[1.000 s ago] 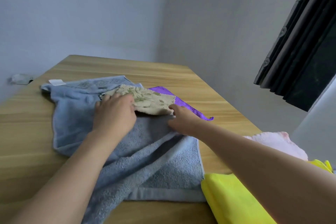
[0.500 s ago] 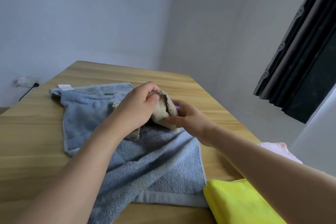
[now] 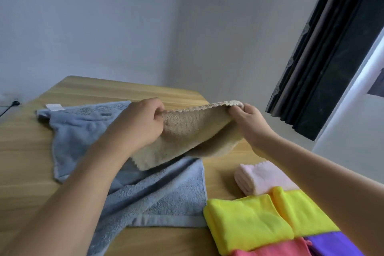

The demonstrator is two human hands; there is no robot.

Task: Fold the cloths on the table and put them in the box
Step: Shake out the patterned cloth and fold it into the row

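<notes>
A beige fluffy cloth with a scalloped edge hangs in the air above the table, stretched between both hands. My left hand pinches its left top corner and my right hand pinches its right top corner. Under it a large blue towel lies spread and rumpled on the wooden table. At the lower right sit folded cloths: a pink one, two yellow ones, a coral one and a purple one. No box is in view.
A white label sticks out at the blue towel's far corner. A wall socket with a black cable is at the far left. A dark curtain hangs at the right beside a window. Grey walls stand behind the table.
Both hands have lifted the beige cloth off the blue towel and pulled it out wide between them. The view has swung right and down, bringing the folded cloths into sight.
</notes>
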